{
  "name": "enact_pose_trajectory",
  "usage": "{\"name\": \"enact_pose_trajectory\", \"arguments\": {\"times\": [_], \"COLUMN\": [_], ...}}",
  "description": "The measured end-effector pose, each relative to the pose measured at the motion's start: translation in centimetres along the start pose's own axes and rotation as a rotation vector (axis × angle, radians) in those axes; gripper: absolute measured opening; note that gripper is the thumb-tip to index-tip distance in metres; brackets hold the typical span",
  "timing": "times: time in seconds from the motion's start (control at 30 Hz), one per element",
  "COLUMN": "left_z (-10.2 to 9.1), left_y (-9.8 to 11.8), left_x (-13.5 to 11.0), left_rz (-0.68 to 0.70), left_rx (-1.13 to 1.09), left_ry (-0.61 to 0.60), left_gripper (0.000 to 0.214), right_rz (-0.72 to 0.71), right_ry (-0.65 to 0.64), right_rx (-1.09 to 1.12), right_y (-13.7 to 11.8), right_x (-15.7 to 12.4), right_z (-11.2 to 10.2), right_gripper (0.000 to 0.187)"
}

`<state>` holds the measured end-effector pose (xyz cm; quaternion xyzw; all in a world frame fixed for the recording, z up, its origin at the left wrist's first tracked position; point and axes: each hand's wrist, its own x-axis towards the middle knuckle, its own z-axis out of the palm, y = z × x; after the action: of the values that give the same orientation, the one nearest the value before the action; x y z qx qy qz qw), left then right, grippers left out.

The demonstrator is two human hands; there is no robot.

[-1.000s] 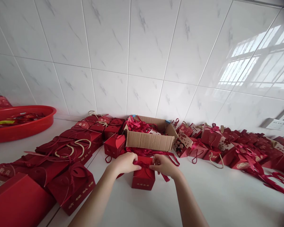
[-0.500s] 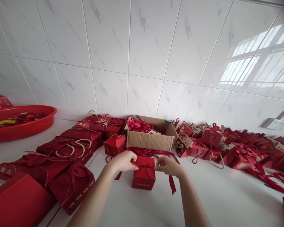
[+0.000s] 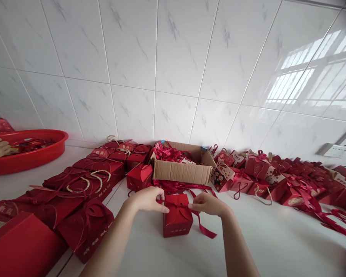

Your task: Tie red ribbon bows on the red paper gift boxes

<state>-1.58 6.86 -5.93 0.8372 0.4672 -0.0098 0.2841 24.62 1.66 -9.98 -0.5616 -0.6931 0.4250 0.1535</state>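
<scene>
The small red gift box [image 3: 177,220] stands on the white bench [image 3: 276,242], just in front of a cardboard carton [image 3: 182,173]. A ribbon [image 3: 203,227] crosses its top. The left hand [image 3: 145,200] and right hand [image 3: 209,204] each pinch the ribbon with closed fingers, apparently at a knot. Other red boxes [image 3: 255,166] line the wall.
</scene>
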Motion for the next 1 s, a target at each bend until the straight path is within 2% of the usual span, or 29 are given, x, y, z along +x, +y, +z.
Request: {"name": "enact_pose_trajectory", "arguments": {"times": [0.13, 0.27, 0.43, 0.53, 0.63, 0.73, 0.83, 1.0], "left_z": [0.7, 1.4, 1.6, 1.7, 1.5, 1.2, 0.9, 1.1], "left_y": [1.1, 1.1, 0.2, 0.0, 0.3, 1.1, 2.1, 3.1], "left_x": [0.4, 1.0, 1.6, 1.6, 1.3, 0.6, 0.0, 0.0], "left_rz": [0.006, 0.025, 0.029, 0.029, 0.019, 0.103, 0.215, 0.268], "left_rx": [0.004, -0.019, -0.065, -0.067, -0.071, -0.117, -0.226, -0.264], "left_ry": [0.009, 0.047, 0.083, 0.094, 0.120, 0.177, 0.180, 0.230], "left_gripper": [0.036, 0.032, 0.027, 0.029, 0.030, 0.031, 0.035, 0.036], "right_rz": [-0.083, -0.194, -0.331, -0.343, -0.344, -0.340, -0.352, -0.334], "right_ry": [-0.058, -0.154, -0.078, -0.053, -0.024, -0.011, -0.036, -0.041], "right_rx": [0.038, 0.116, 0.409, 0.583, 0.662, 0.688, 0.684, 0.663], "right_y": [-0.6, -1.1, -1.4, -1.7, -1.9, -2.1, -2.2, -2.1], "right_x": [0.0, -0.4, -0.5, -0.3, 0.1, 0.3, 0.3, 0.5], "right_z": [0.2, 0.1, 0.2, 0.6, 1.0, 1.2, 1.2, 1.5], "right_gripper": [0.041, 0.032, 0.029, 0.028, 0.026, 0.027, 0.031, 0.034]}}
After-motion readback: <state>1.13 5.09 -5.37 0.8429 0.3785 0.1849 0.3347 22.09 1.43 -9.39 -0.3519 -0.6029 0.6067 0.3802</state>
